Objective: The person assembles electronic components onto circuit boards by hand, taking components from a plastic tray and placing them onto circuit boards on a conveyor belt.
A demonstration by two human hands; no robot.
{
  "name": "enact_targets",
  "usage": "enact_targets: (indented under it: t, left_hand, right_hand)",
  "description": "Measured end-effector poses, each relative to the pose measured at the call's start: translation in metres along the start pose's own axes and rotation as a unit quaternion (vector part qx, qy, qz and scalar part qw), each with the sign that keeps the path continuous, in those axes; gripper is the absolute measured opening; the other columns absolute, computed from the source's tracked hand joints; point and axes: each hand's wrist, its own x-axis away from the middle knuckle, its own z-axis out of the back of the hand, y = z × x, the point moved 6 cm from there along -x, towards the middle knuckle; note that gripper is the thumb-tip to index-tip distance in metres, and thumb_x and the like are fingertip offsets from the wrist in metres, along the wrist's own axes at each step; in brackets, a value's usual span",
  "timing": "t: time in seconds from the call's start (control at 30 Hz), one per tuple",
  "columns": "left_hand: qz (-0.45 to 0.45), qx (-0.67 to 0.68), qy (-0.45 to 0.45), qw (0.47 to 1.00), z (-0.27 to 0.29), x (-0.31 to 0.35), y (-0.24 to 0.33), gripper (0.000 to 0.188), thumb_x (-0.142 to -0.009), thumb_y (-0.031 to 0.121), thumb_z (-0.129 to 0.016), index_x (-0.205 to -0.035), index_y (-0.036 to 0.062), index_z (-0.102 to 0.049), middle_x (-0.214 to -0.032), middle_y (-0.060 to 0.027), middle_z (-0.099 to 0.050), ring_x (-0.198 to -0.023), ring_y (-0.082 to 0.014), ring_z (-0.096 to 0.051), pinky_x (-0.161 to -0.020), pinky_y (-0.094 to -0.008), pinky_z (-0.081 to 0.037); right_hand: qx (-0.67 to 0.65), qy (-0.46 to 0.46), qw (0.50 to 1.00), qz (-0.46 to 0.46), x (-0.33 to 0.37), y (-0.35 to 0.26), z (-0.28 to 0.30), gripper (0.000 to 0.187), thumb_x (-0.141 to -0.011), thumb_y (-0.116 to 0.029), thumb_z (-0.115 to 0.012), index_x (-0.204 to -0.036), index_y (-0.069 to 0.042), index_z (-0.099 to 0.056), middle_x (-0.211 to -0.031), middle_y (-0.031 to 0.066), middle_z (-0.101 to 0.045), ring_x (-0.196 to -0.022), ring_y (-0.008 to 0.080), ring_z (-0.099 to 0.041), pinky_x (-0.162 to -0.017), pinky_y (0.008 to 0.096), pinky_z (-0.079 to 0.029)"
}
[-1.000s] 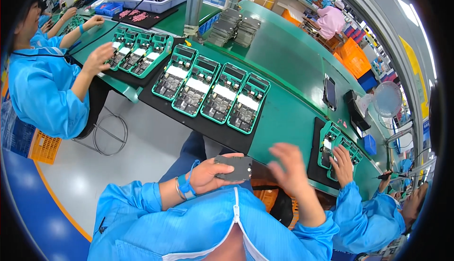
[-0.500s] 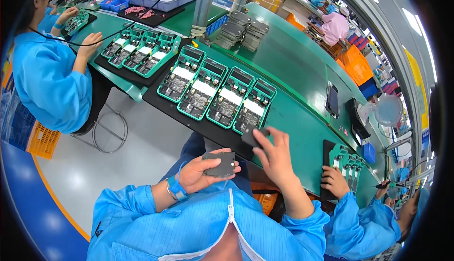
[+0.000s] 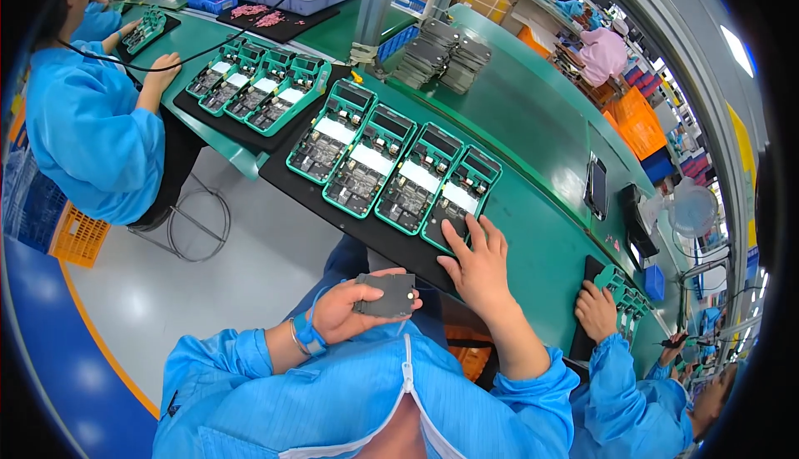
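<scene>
My left hand is closed on a small stack of dark grey rectangular plates, thumb on top; a light round spot marks the upper plate's right side. At the near end of the rightmost green-framed device housing, a similar dark plate lies over the circuit board. My right hand is over that end, fingers spread and fingertips at the plate's right side. Three more green housings stand in a row to the left, each with an exposed board and a white patch.
The housings rest on a black mat on the green bench. Stacks of dark plates stand farther back. Co-workers in blue sit at left and right, beside further green housings. A small fan is at far right.
My right hand has brought the dark plate forward onto the near end of the rightmost housing, and its fingers have spread. My left hand keeps its stack. The view has shifted slightly.
</scene>
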Motion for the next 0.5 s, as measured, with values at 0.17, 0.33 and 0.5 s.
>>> enact_targets:
  t: [0.17,0.33,0.5]
  left_hand:
    - [-0.026,-0.018,0.018,0.999,-0.002,0.004,0.011,0.053,-0.087,0.003,-0.046,-0.138,-0.0015,-0.033,-0.134,-0.0239,-0.043,-0.127,-0.0426,-0.041,-0.110,-0.0505,-0.032]
    - [-0.070,-0.015,0.012,0.997,0.004,0.017,0.029,0.051,-0.088,0.003,-0.047,-0.137,-0.0031,-0.035,-0.133,-0.0245,-0.044,-0.125,-0.0425,-0.044,-0.108,-0.0506,-0.034]
    - [-0.111,-0.046,0.037,0.992,0.009,0.026,0.056,0.050,-0.089,0.005,-0.047,-0.136,-0.0089,-0.034,-0.130,-0.0260,-0.048,-0.123,-0.0410,-0.046,-0.106,-0.0483,-0.037]
  right_hand:
    - [0.050,0.037,0.998,0.012,-0.005,-0.014,0.003,0.053,-0.079,-0.029,-0.070,-0.128,-0.017,-0.054,-0.132,0.0205,-0.045,-0.120,0.0409,-0.041,-0.100,0.0517,-0.032]
    - [-0.180,0.097,0.970,-0.131,0.019,0.005,0.011,0.049,-0.080,-0.012,-0.068,-0.125,-0.002,-0.051,-0.118,0.0192,-0.051,-0.100,0.0333,-0.053,-0.085,0.0397,-0.046]
    - [-0.511,0.047,0.788,-0.339,0.027,0.036,-0.013,0.059,-0.088,-0.013,-0.061,-0.137,0.005,-0.034,-0.116,0.0190,-0.053,-0.088,0.0200,-0.058,-0.072,0.0296,-0.050]
